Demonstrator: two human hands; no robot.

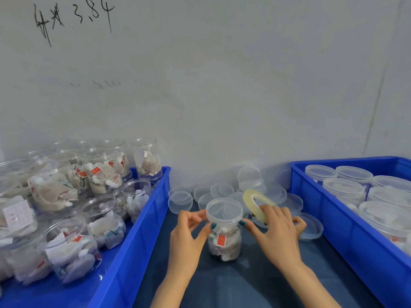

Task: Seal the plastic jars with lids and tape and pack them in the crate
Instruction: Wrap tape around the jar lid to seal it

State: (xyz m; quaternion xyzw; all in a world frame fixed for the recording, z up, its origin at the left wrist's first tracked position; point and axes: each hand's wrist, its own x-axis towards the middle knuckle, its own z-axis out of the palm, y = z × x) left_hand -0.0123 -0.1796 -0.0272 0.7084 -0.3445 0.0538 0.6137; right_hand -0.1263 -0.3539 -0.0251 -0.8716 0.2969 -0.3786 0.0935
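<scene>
Head view: one clear plastic jar (224, 245) stands upright on the dark blue table (244, 283), dead centre between two blue crates. It is stuffed with tea bags, one with a red tag (220, 240) facing the camera. A clear lid (224, 211) sits on the jar mouth.

Left hand (186, 236): thumb and forefinger curled in, pinching at the lid's left edge, with the thumb tip just under the rim and the other fingers tucked behind. Cannot tell if a tape end is under the fingertips.

Right hand (278, 232): fingers wrapped over a roll of clear tape (248, 201), gripping it. The roll is tilted on edge, just right of the lid and slightly above it. The thumb is stretched out, its tip touching the lid's right side.

Left crate (142, 230): packed with open jars (73, 247) of tea bags, some upright, some lying over.

Right crate (333, 230): holds lidded jars (343, 190) standing close together.

Loose lids (180, 200) are heaped on the table behind the jar, against the grey wall. There is black handwriting (73, 16) high on the wall at left.
</scene>
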